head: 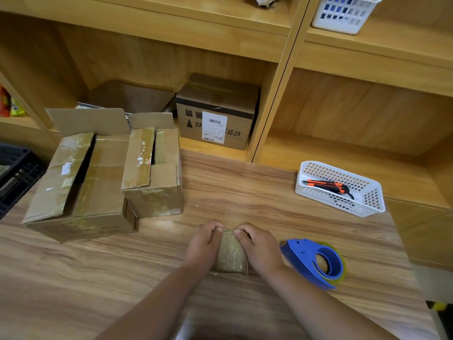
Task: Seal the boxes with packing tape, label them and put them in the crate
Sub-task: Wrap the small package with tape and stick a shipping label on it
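We have both hands on a small box (pixel 230 256) wrapped in shiny tape, which sits on the wooden table (pixel 245 187) close to us, near the front edge. Our left hand (pixel 206 244) grips its left side and our right hand (pixel 259 249) grips its right side. The fingers of both are curled narrow over the far top edge, fingertips nearly meeting there. We cannot tell whether they pinch a loose end of tape.

Just beside our right wrist lies a blue tape dispenser (pixel 316 262) on its side, with a roll of tape in it.

To the left, farther back on the table, stand two cardboard boxes touching each other: a big box (pixel 81 187) and a narrower box (pixel 154 173). Both have their top flaps partly open and carry old tape.

At the left edge, lower than the table, we see part of a black crate (pixel 14 173).

On the right of the table sits a white basket (pixel 372 200) with orange and black knives (pixel 326 186) in it.

In the shelf behind the table stands a closed carton (pixel 215 111) with a white label (pixel 214 130) on its front.
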`<state>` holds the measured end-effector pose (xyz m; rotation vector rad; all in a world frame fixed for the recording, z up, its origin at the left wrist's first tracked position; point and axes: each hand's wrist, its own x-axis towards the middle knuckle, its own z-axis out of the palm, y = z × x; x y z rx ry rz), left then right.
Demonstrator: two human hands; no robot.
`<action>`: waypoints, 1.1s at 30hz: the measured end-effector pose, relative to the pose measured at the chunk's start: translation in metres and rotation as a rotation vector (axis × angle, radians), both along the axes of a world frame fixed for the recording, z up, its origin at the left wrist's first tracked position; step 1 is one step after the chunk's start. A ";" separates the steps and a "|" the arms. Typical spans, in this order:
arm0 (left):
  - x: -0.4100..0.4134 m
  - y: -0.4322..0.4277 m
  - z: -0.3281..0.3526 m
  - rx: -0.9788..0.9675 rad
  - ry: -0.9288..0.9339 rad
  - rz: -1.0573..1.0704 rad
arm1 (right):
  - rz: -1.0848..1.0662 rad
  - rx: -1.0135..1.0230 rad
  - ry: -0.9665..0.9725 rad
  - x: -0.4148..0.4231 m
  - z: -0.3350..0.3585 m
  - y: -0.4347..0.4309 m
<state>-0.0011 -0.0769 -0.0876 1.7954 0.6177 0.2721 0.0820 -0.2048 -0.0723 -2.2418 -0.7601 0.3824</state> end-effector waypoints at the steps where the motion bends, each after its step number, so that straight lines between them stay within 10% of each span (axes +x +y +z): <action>1: 0.001 -0.001 0.006 0.015 -0.016 0.019 | -0.012 0.038 -0.041 -0.002 0.002 0.001; 12: -0.026 -0.002 -0.009 0.242 -0.118 0.014 | 0.137 0.146 -0.592 -0.016 -0.020 -0.011; 20: -0.036 -0.007 -0.021 -0.045 0.075 -0.027 | 0.208 -0.048 -0.527 -0.030 -0.032 -0.017; 33: -0.013 0.003 -0.021 -0.098 0.227 -0.108 | 0.035 -0.239 0.088 0.007 -0.025 -0.002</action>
